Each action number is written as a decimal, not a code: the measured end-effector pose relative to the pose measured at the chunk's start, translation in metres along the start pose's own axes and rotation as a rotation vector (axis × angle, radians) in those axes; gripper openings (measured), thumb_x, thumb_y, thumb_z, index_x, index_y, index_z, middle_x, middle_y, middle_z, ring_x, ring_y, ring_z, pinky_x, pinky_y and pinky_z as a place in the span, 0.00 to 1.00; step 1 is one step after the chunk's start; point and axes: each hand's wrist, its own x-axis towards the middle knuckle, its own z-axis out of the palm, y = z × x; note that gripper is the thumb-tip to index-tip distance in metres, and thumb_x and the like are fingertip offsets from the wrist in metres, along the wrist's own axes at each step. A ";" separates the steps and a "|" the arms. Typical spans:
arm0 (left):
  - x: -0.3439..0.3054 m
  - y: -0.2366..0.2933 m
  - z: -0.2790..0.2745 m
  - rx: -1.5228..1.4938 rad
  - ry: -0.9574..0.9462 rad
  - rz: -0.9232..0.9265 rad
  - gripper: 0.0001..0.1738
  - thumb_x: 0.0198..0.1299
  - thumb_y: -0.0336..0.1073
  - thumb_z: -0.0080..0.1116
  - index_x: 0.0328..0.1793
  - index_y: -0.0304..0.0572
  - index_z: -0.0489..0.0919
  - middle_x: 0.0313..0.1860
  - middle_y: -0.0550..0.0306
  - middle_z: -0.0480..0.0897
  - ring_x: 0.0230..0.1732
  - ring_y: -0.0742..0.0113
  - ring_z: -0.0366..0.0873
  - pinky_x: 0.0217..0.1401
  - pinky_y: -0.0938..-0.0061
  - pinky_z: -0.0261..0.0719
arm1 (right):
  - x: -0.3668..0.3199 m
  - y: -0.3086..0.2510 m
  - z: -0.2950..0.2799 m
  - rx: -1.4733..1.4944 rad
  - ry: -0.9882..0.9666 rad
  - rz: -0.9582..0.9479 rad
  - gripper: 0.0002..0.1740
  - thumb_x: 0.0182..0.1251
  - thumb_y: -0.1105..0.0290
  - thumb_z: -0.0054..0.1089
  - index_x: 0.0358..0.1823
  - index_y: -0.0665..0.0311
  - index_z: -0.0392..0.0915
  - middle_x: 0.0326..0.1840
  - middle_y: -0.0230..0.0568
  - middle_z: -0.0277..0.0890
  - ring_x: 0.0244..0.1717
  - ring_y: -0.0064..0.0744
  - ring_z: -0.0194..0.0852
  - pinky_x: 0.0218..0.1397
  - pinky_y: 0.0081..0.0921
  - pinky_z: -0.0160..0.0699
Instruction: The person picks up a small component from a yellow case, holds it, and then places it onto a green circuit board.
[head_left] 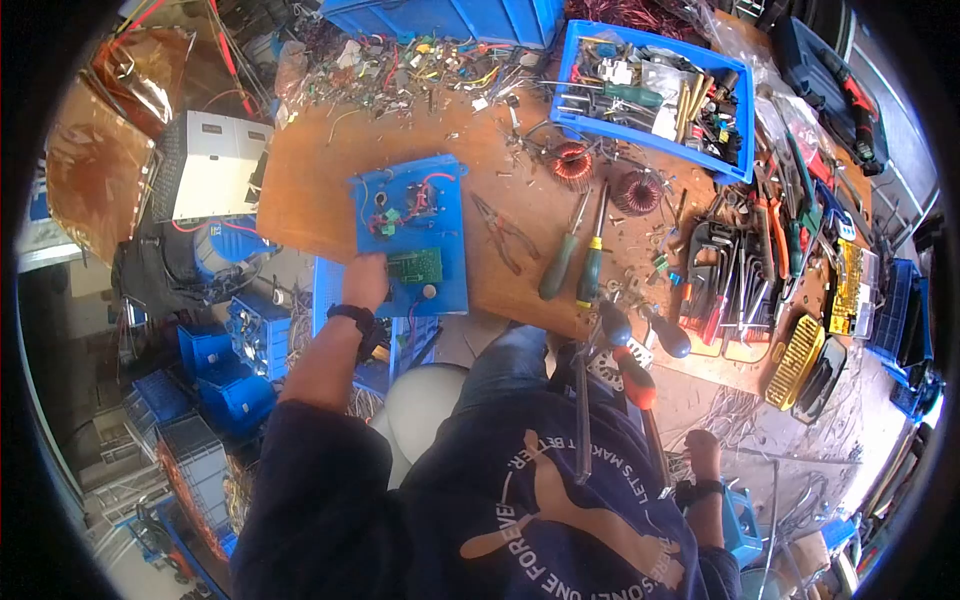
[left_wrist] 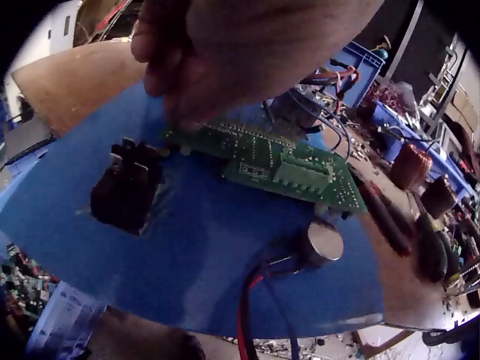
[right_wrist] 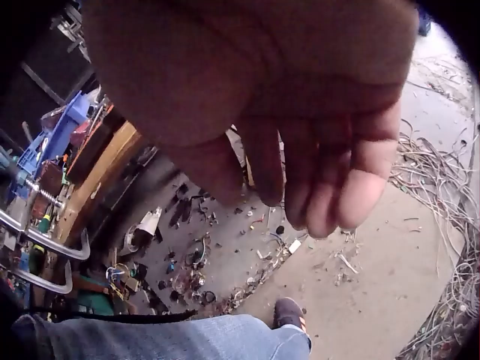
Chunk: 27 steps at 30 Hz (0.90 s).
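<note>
A blue plastic panel (head_left: 452, 240) lies at the table's near left edge, with a green circuit board (left_wrist: 300, 169) mounted on it. My left hand (head_left: 366, 282) reaches over the panel's left side and pinches the near corner of this board; the thumb and fingers hide the spot. Beside the board are a black socket (left_wrist: 127, 187) and a round silver part (left_wrist: 325, 244) with red and dark wires. Other wired parts sit farther up the panel. My right hand (right_wrist: 300, 142) hangs low at my right side, over the floor, its fingers loosely bent and holding nothing.
Pliers (head_left: 505, 235), screwdrivers (head_left: 562, 255) and copper coils (head_left: 571, 163) lie right of the panel. A blue bin (head_left: 740, 150) of parts stands behind them. Clamps (head_left: 640, 365) grip the table's front edge. Loose wire scraps (right_wrist: 427, 225) litter the floor by my right hand.
</note>
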 end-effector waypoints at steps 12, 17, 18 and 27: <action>-0.046 -0.009 -0.030 -0.236 0.201 0.052 0.12 0.51 0.32 0.54 0.41 0.36 0.78 0.39 0.40 0.80 0.44 0.41 0.76 0.48 0.56 0.74 | 0.008 0.018 -0.022 -1.508 0.235 -0.733 0.08 0.52 0.71 0.51 0.34 0.59 0.78 0.42 0.43 0.76 0.46 0.45 0.74 0.44 0.41 0.75; -0.049 -0.066 0.009 -0.300 0.207 0.027 0.06 0.48 0.27 0.57 0.33 0.34 0.77 0.29 0.42 0.77 0.36 0.44 0.75 0.41 0.57 0.72 | -0.061 -0.035 -0.046 -0.618 0.667 -0.426 0.10 0.55 0.68 0.52 0.33 0.61 0.81 0.39 0.46 0.79 0.39 0.47 0.78 0.44 0.37 0.77; -0.044 -0.081 0.013 -0.359 0.167 -0.043 0.07 0.48 0.27 0.57 0.34 0.33 0.77 0.31 0.42 0.78 0.37 0.44 0.75 0.42 0.58 0.72 | -0.064 -0.045 -0.049 -0.478 0.774 -0.321 0.12 0.55 0.67 0.52 0.35 0.62 0.81 0.38 0.48 0.79 0.40 0.48 0.77 0.45 0.38 0.76; 0.010 -0.123 0.015 -0.290 0.177 -0.129 0.19 0.54 0.38 0.55 0.47 0.31 0.77 0.44 0.38 0.80 0.48 0.43 0.76 0.52 0.58 0.71 | -0.111 -0.150 -0.111 -0.225 1.149 -0.497 0.13 0.53 0.66 0.54 0.37 0.65 0.80 0.35 0.53 0.78 0.39 0.53 0.77 0.43 0.41 0.74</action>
